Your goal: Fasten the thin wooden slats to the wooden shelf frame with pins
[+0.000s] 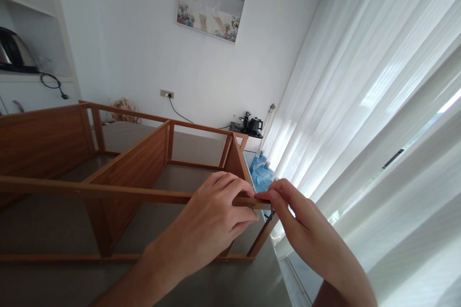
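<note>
A brown wooden frame (137,193) with inset panels stretches across the view, its near top rail ending under my hands. My left hand (219,211) grips that rail close to its right end, fingers over the top and thumb below. Beside the thumb, a small metal screw end seems to show at the rail. My right hand (302,220) is at the rail's corner, thumb and index finger pinched together. From the pinch hangs a thin grey metal rod, which looks like a hex key (271,212); its upper part is hidden by the fingers.
White curtains (360,105) hang close on the right. Blue water jugs (262,175) stand behind the frame's right end, near a small stand with a black kettle (255,125). Another kettle (16,50) sits on a shelf at left. A picture (214,2) hangs on the wall.
</note>
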A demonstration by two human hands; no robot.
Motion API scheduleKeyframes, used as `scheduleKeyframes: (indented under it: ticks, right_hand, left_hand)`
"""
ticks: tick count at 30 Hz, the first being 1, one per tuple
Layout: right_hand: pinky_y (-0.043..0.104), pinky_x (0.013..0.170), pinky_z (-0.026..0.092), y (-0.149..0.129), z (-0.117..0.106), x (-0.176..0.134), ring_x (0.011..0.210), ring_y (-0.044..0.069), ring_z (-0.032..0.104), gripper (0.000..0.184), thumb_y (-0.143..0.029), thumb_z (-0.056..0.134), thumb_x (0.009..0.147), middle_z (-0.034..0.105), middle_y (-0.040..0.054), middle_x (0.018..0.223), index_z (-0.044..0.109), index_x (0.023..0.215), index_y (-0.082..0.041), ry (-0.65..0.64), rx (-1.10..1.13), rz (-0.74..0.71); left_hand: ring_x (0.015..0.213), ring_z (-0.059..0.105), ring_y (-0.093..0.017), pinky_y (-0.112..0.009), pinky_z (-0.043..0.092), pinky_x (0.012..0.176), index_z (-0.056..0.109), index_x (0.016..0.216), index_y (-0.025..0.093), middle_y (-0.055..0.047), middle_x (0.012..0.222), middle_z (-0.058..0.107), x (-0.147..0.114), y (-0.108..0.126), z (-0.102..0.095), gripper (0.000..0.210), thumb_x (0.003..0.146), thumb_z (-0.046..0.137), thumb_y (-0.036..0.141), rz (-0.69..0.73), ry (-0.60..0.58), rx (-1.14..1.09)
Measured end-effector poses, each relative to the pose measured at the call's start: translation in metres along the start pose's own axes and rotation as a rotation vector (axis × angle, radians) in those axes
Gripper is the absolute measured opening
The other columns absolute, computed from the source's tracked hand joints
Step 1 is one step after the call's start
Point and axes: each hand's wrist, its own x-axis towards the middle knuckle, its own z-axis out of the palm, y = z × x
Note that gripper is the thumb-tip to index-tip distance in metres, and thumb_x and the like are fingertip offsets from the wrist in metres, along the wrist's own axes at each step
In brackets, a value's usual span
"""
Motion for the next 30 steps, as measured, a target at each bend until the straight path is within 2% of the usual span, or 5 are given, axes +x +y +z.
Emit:
scheduleKeyframes:
  ticks: [8, 11, 20, 26, 30]
  right_hand:
    - [0.027, 0.067, 0.041, -0.0032, -0.0013, -0.0045, 0.072, 0.014, 0.052, 0.032, -0.053, 0.037, 0.105, 0.058, -0.0041, 0.080, 0.051, 0.092, -0.027, -0.026, -0.039, 0.029]
    - [0.026, 0.065, 0.040, -0.0050, -0.0022, -0.0043, 0.069, 0.013, 0.049, 0.033, -0.052, 0.037, 0.105, 0.055, -0.0044, 0.079, 0.052, 0.092, -0.027, -0.036, -0.032, 0.013]
    - [0.029, 0.080, 0.046, -0.0008, -0.0042, -0.0014, 0.091, 0.016, 0.060, 0.031, -0.053, 0.040, 0.104, 0.066, -0.0014, 0.093, 0.053, 0.094, -0.026, -0.024, 0.036, 0.030]
    - [0.028, 0.073, 0.043, -0.0008, -0.0036, -0.0008, 0.077, 0.014, 0.054, 0.032, -0.053, 0.039, 0.105, 0.061, -0.0032, 0.085, 0.052, 0.093, -0.026, -0.018, -0.001, 0.028]
    - [0.027, 0.076, 0.045, -0.0010, -0.0033, 0.0010, 0.083, 0.014, 0.057, 0.029, -0.051, 0.040, 0.105, 0.063, -0.0032, 0.089, 0.052, 0.093, -0.026, -0.016, 0.011, 0.025]
  left_hand:
    - [0.103, 0.061, -0.018, -0.038, 0.047, 0.094, 0.073, 0.095, 0.027, 0.002, 0.110, 0.069, 0.0054, 0.0029, 0.0095, 0.012, 0.099, 0.062, 0.024, 0.015, 0.064, 0.051]
    - [0.102, 0.062, -0.017, -0.037, 0.047, 0.093, 0.073, 0.098, 0.027, 0.001, 0.111, 0.070, 0.0041, 0.0034, 0.0102, 0.014, 0.100, 0.060, 0.024, 0.008, 0.033, 0.030]
    - [0.093, 0.064, -0.014, -0.033, 0.047, 0.083, 0.073, 0.103, 0.029, 0.005, 0.111, 0.072, -0.0012, 0.0003, 0.0054, 0.014, 0.099, 0.061, 0.023, -0.028, 0.008, 0.008]
    - [0.101, 0.062, -0.016, -0.035, 0.047, 0.091, 0.071, 0.095, 0.023, 0.003, 0.108, 0.071, 0.0008, 0.0063, 0.0079, 0.011, 0.099, 0.061, 0.022, 0.017, 0.040, 0.021]
    - [0.106, 0.060, -0.016, -0.036, 0.045, 0.094, 0.071, 0.090, 0.024, 0.003, 0.109, 0.069, -0.0003, 0.0079, 0.0019, 0.012, 0.099, 0.063, 0.023, 0.024, 0.065, 0.002]
